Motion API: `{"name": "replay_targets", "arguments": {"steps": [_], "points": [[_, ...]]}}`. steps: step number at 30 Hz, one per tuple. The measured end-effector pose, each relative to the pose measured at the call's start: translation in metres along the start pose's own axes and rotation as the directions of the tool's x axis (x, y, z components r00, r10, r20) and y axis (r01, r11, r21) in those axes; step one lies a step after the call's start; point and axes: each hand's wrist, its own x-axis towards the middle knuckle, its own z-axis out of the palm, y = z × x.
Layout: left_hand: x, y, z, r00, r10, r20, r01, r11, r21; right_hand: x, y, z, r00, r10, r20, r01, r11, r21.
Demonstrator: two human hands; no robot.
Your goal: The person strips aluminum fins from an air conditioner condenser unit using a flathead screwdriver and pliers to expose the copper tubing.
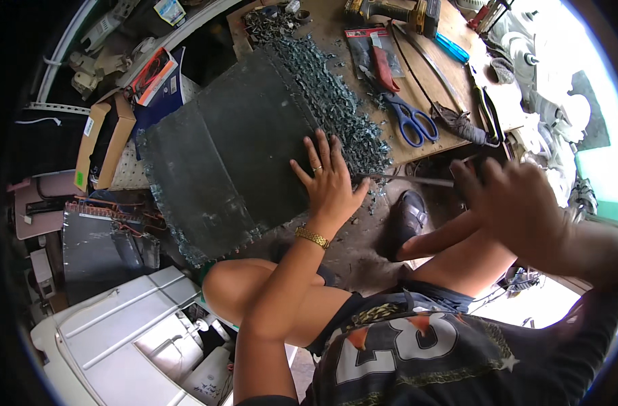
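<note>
- left hand (330, 177) lies palm down with fingers spread on the right end of a dark panel (248, 149); a gold ring and a gold watch (312, 236) show on that hand and wrist.
- right hand (518, 203), blurred at the right of the frame, is closed around the handle end of a long thin metal tool (417, 180).
- that tool points left, its far end beside the left thumb, close to the panel's edge; whether the two touch, i cannot tell.
- the panel fills the middle left of the frame, flat and dark, with pale seams across it and ragged edges.
- along its upper right edge lies a thick band of blue-green shreds (329, 88).
- on the wooden table (451, 88), upper right of centre, are blue-handled scissors (410, 118), a red-handled tool (384, 71), a blue screwdriver (451, 49) and a yellow and black drill (397, 13).
- near the top centre sits a pile of small metal parts (271, 27).
- a cardboard box (85, 152) stands at the left, beyond the panel.
- a white appliance casing (112, 331) occupies the lower left.
- below the tool, a dark shoe (412, 216) rests on the floor.
</note>
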Motion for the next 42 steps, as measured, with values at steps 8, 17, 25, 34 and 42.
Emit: {"name": "replay_targets", "arguments": {"steps": [8,17,25,34,42], "points": [[-0.001,-0.001,0.004,1.000,-0.006,0.013,0.006,0.998,-0.059,0.010,0.056,0.081,0.998,-0.006,-0.062,0.030,0.917,0.398],[-0.001,-0.005,-0.008,0.990,-0.007,0.143,0.020,0.996,-0.090,-0.007,0.034,0.245,0.992,0.119,-0.040,-0.049,0.659,0.750],[0.001,-0.032,-0.017,0.970,0.109,0.215,-0.088,0.991,-0.103,0.023,0.040,0.302,1.000,0.007,0.004,-0.008,0.721,0.692],[0.001,-0.033,-0.016,0.973,0.090,0.213,-0.066,0.991,-0.118,0.052,0.019,0.361,0.999,-0.025,0.048,-0.020,0.650,0.760],[0.003,-0.028,-0.006,0.984,0.038,0.173,-0.027,0.997,-0.069,0.011,0.046,0.276,0.955,0.272,-0.116,-0.084,0.626,0.775]]}}
